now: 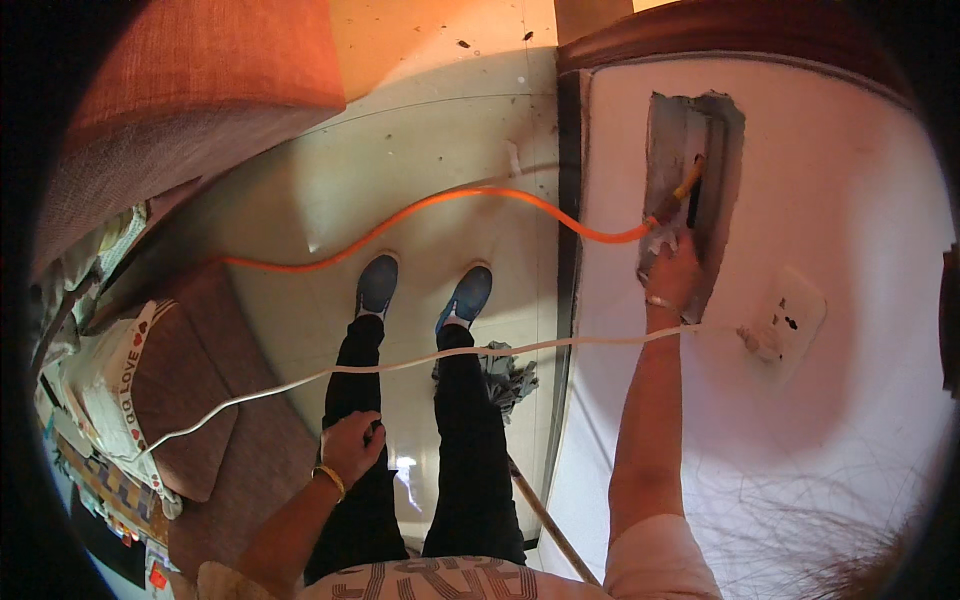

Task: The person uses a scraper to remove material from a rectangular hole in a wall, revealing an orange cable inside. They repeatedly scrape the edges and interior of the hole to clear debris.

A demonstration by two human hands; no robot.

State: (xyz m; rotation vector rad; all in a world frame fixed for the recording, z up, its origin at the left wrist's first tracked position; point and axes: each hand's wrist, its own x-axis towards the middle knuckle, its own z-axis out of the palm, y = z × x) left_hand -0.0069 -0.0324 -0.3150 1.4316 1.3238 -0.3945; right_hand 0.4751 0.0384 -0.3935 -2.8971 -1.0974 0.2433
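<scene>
My right hand (672, 275) reaches into a rough-edged recess (722, 150) cut in the white wall. Its fingers are closed near the end of an orange cable (480, 190), which enters the recess and shows a yellowish stretch at its tip. A narrow dark bar (692, 207) stands just beyond the fingertips; whether the hand grips it or the cable is unclear. My left hand (350, 448), with a yellow band at the wrist, is curled over my left thigh. Something small and dark (374, 433) shows between its thumb and fingers, too small to name.
A white cable (500, 350) stretches across my legs to a plug at the wall socket (795, 320). Brown sofa seats (200, 90) stand on the left, with a printed cloth bag (110, 390). A grey rag (508, 380) and a stick (545, 520) are near my right leg.
</scene>
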